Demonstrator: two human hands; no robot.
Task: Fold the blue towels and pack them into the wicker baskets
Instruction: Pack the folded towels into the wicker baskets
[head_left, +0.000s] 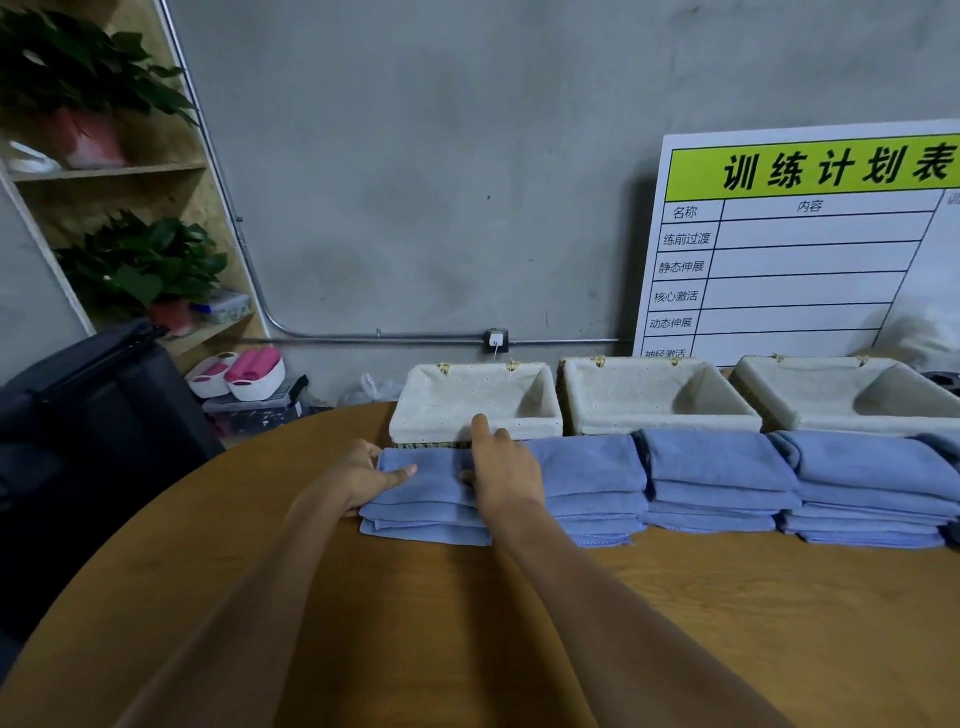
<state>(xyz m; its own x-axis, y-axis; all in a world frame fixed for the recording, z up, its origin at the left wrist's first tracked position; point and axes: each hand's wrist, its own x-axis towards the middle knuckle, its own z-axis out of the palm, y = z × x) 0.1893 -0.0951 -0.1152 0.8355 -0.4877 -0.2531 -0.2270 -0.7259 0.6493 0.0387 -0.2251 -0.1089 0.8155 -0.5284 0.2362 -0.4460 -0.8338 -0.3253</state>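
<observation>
Several stacks of folded blue towels lie in a row on the round wooden table (415, 623). Behind them stand three wicker baskets with cream liners: the left basket (475, 434), the middle basket (660, 423) and the right basket (852, 423), all with nothing inside. My left hand (363, 475) grips the left edge of the leftmost towel stack (431, 499), thumb on top. My right hand (501, 470) holds the right side of that same stack, its index finger lifted toward the left basket's front rim. Further stacks (592, 483), (719, 480), (872, 486) lie to the right.
A white board with a green header (800, 244) leans on the grey wall behind the baskets. A black bag (93, 415) stands at the left, with a wooden shelf of potted plants (140, 265) and white tubs with pink rolls (244, 374).
</observation>
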